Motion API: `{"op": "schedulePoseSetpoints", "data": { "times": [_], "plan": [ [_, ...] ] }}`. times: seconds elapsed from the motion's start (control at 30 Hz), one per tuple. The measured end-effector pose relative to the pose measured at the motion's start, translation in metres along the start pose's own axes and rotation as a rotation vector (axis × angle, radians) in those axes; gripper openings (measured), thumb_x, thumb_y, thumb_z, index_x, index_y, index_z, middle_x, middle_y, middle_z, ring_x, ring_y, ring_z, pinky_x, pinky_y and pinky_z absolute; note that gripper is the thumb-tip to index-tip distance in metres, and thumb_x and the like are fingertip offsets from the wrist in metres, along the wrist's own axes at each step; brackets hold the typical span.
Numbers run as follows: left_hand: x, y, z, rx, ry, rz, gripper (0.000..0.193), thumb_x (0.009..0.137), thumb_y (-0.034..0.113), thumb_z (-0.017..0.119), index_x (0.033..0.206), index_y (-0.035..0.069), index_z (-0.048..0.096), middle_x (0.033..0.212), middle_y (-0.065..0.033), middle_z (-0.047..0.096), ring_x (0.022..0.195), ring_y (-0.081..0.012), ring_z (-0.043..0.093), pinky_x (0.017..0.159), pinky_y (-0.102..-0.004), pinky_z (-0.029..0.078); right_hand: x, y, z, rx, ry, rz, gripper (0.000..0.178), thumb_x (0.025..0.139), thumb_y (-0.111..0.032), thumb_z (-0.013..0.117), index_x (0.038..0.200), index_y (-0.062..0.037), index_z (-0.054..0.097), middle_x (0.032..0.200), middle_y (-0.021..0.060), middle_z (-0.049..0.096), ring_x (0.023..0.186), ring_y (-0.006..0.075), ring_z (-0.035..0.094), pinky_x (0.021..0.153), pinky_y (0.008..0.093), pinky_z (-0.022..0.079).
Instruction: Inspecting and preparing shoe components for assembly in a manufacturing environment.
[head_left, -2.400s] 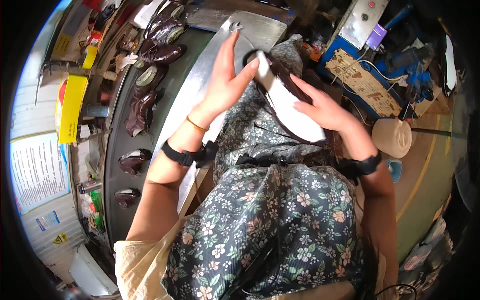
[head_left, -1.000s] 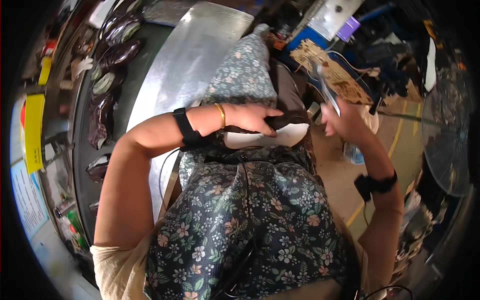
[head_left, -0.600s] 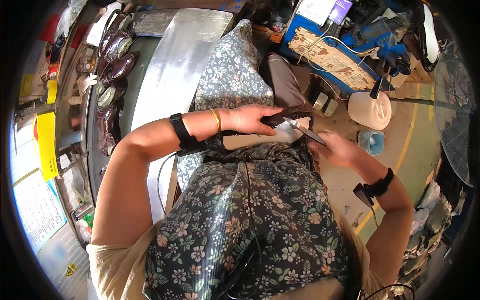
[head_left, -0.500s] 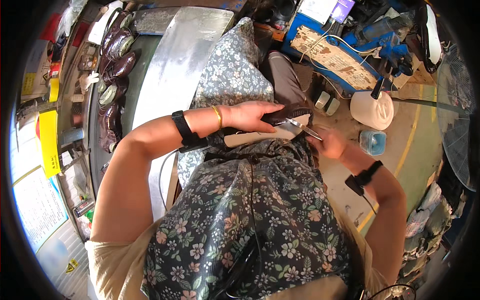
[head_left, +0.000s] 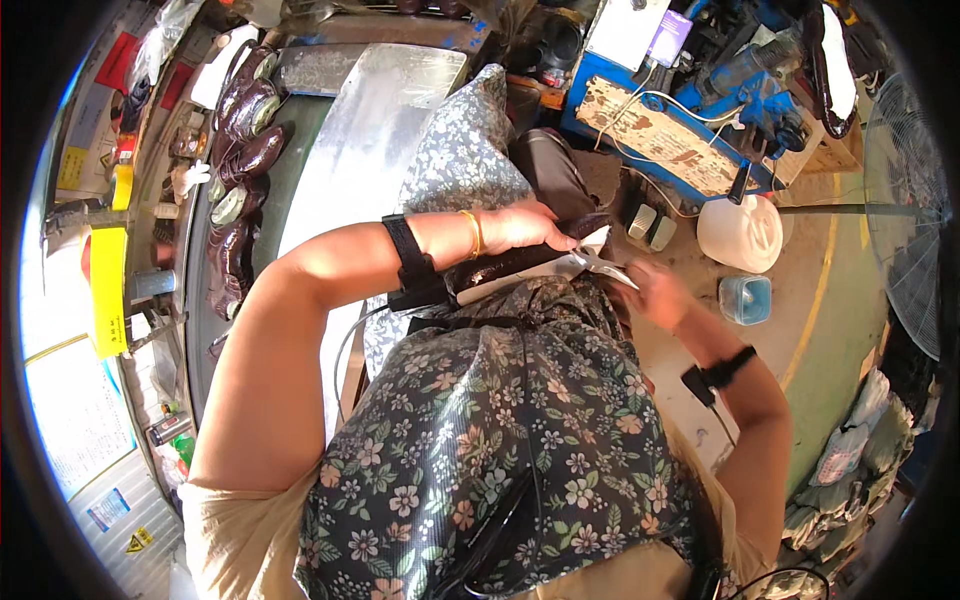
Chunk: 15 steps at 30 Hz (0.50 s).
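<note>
A glossy dark brown shoe upper (head_left: pixel 508 262) with a pale underside (head_left: pixel 520 277) lies across my lap. My left hand (head_left: pixel 525 228) reaches over it and grips it near its right end, fingers closed at the edge. A white flap (head_left: pixel 597 238) sticks up beside those fingertips. In my right hand (head_left: pixel 657 294), slightly blurred, is a slim metal tool (head_left: pixel 606 268) that looks like pincers. Its tip meets the shoe's edge close to my left fingertips. Exactly what the tip grips is too small to tell.
Several glossy brown shoes (head_left: pixel 240 150) line a rack on the left, beside a bare metal plate (head_left: pixel 375 110). At the right are a blue machine (head_left: pixel 655 125), a white jug (head_left: pixel 740 233), a blue tub (head_left: pixel 746 299) and a fan (head_left: pixel 905 210). A floral apron (head_left: pixel 430 430) covers my lap.
My left hand has gone from lying spread on the shoe to gripping its edge by the tool's tip. The white flap now stands up, and the tool has turned slightly.
</note>
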<state>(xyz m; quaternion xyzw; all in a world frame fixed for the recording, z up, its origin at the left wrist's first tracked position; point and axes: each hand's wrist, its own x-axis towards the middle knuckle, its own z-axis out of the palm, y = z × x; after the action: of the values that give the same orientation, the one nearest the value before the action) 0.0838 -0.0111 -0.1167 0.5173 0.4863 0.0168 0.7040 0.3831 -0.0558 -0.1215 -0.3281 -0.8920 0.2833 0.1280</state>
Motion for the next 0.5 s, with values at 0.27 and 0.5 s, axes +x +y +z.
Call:
{"op": "schedulePoseSetpoints", "data": {
  "times": [0.27,0.5],
  "plan": [
    [-0.002,-0.011,0.001,0.514,0.117,0.269,0.073,0.087,0.062,0.057,0.118,-0.004,0.055,0.109,-0.0244,0.064,0.105,-0.0375,0.062,0.088,-0.0420,0.048,0.031,-0.082,-0.038,0.688,-0.028,0.852,0.038,0.099,-0.037,0.052,0.091,-0.0001,0.056,0.070,0.0086,0.059,0.064,0.0202,0.057,0.063,0.0358,0.048],
    [-0.002,-0.010,-0.007,0.483,0.081,0.033,0.076,0.074,0.054,0.078,0.121,-0.002,0.056,0.110,-0.0154,0.067,0.104,-0.0263,0.063,0.092,-0.0360,0.048,0.056,-0.068,-0.009,0.355,-0.047,0.506,0.035,0.097,-0.032,0.055,0.100,0.0025,0.059,0.084,0.0235,0.062,0.076,0.0373,0.061,0.070,0.0433,0.047]
  ]
}}
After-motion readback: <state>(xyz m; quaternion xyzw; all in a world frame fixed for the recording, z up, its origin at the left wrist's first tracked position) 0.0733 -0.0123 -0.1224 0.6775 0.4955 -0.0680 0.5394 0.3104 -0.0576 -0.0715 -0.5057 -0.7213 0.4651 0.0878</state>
